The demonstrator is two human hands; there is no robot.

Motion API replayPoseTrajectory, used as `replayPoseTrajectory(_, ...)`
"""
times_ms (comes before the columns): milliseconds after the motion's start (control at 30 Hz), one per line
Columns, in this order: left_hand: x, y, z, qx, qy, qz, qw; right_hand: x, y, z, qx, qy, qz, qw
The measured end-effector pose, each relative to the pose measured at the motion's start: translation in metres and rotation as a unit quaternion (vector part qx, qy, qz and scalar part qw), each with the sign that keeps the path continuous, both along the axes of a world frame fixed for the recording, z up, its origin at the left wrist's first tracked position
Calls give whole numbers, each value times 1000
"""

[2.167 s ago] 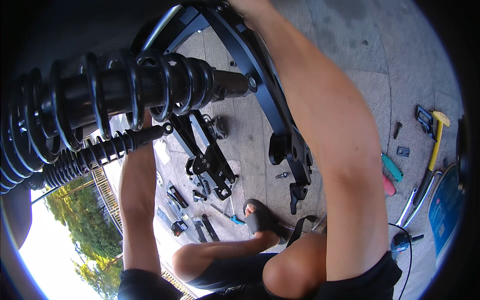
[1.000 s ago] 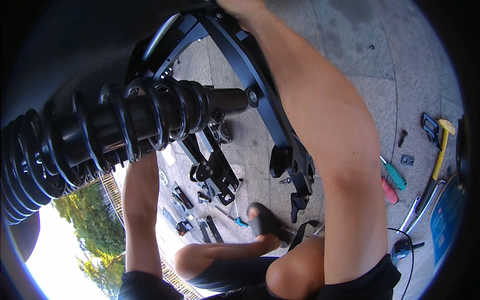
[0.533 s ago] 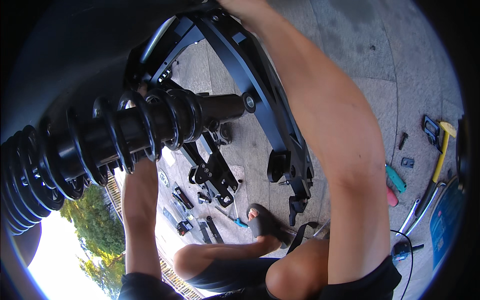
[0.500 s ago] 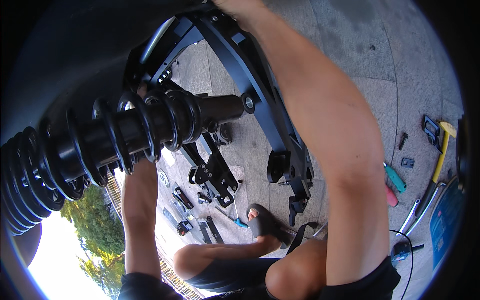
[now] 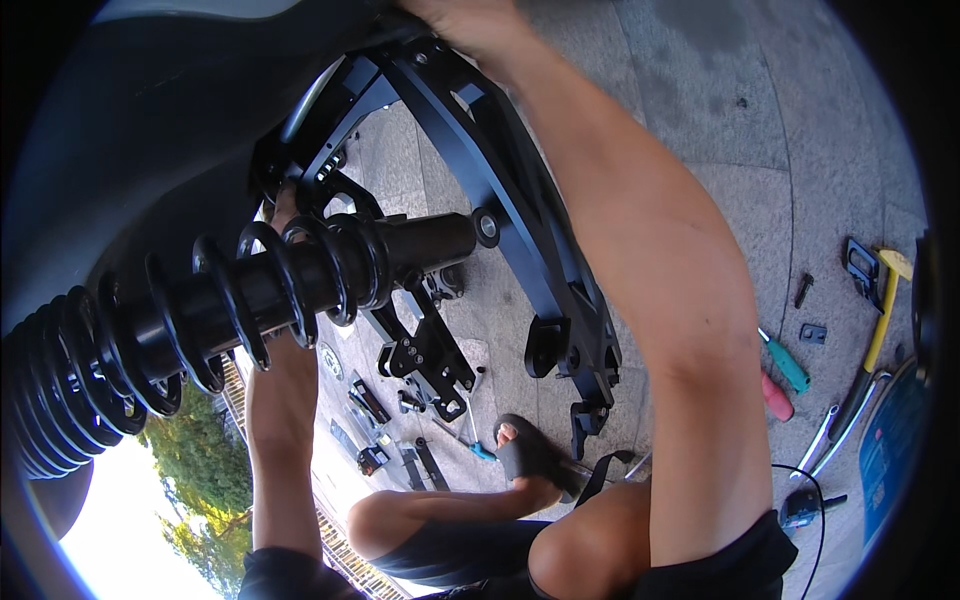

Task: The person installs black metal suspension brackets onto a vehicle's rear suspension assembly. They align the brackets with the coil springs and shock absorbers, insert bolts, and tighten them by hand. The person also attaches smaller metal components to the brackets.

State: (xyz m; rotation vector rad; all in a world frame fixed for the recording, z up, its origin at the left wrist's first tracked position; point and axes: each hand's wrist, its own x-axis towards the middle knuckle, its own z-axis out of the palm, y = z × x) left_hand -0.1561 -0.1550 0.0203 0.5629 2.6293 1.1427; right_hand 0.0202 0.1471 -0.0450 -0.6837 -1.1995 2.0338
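Note:
A black metal swingarm frame stands up in front of me, its two arms spread over the paving. At its upper right corner, my right hand is closed round the edge; the fingertips pass out of sight by the dark body panel. My left hand grips the frame's left side, its fingers partly showing behind a shock absorber. That shock absorber's black coil spring runs across the left of the view. The shock's eyelet end points right, close to the frame's right arm; contact cannot be made out.
A large dark body panel overhangs the upper left. On the paving at right lie a yellow-handled hammer, a green-handled screwdriver, a bolt and a blue case. Several small parts and a blue-handled tool lie near my sandalled foot.
The frame, shock absorber and dark panel sit slightly lower in the picture, with the frame also shifted a little left. More of my left fingers shows. Both hands keep their places on the frame.

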Motion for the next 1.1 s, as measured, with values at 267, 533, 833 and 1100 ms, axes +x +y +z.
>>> replayPoseTrajectory(267,-12,-1,-3,-44,53,40,997,1,1,-4,-56,106,23,993)
replayPoseTrajectory(533,-21,2,1,-78,93,80,989,1,0,2,30,56,-30,998)
replayPoseTrajectory(833,-26,0,2,-144,127,94,977,0,0,3,29,61,-37,997)
replayPoseTrajectory(1100,-58,-19,-13,-41,79,84,992,2,2,-1,42,40,-14,998)
